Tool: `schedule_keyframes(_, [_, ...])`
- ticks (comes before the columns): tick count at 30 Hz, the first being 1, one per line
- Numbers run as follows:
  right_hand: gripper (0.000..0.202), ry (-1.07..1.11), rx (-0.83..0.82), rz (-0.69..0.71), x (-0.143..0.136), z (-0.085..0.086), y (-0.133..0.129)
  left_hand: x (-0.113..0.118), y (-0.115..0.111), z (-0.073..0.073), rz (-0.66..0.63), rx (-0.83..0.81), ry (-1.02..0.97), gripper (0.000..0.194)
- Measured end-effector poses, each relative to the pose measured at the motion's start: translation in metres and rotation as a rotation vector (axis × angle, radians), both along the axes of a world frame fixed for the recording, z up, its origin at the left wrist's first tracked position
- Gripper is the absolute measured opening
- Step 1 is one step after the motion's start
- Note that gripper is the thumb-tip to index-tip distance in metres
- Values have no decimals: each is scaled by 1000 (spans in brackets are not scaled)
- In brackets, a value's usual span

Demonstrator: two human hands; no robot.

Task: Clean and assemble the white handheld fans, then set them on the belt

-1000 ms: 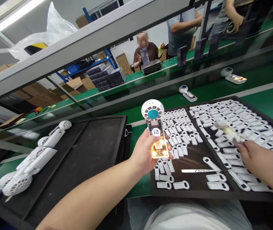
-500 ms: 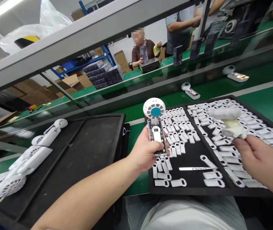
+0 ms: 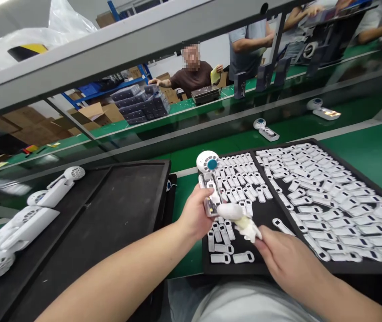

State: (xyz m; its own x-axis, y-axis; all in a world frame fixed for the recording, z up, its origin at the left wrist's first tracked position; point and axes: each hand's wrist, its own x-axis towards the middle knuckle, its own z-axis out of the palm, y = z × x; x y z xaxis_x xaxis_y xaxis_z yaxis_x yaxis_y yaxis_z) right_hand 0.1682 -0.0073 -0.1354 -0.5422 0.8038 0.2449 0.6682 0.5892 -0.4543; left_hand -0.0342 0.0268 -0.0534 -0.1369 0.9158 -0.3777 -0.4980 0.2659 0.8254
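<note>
Within the left hand [image 3: 193, 212], the fan-like device [image 3: 207, 179] seems partly hidden.

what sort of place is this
Probably an electronics assembly and packing workshop: the left hand holds an unfinished-looking device, a black tray bears rows of matching white parts, and beyond, another person is beside stacked dark boxes.

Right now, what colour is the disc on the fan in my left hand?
Blue; the disc shows in the head view, the only one.
</note>
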Motion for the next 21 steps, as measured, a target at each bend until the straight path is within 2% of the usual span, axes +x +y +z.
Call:
schedule_keyframes(2, [31, -77, 20, -66, 19, -8, 7, -2, 10, -4, 59, -46, 114, 39])
schedule_keyframes(6, [32, -347, -104, -404, 69, -20, 44, -17, 36, -4, 101, -142, 211, 34])
schedule_keyframes(8, [33, -427, -127, -544, 93, -23, 66, -31, 57, -2, 112, -203, 251, 32])
schedule_keyframes(11, [33, -471, -72, -637, 113, -23, 86, -58, 94, 7, 166, -215, 340, 28])
schedule_keyframes(13, [39, -474, -3, -625, 111, -22, 86, -77, 112, 19, 226, -160, 416, 23])
schedule_keyframes(15, [41, -463, 41, -519, 96, -22, 76, -96, 117, 33, 281, -86, 511, 28])
schedule_keyframes(19, [20, -453, 5, -239, 56, -26, 59, -141, 92, 61, 385, 43, 766, 50])
schedule_keyframes(21, [14, -445, -10, -176, 42, -29, 59, -174, 72, 74, 422, 31, 1083, 45])
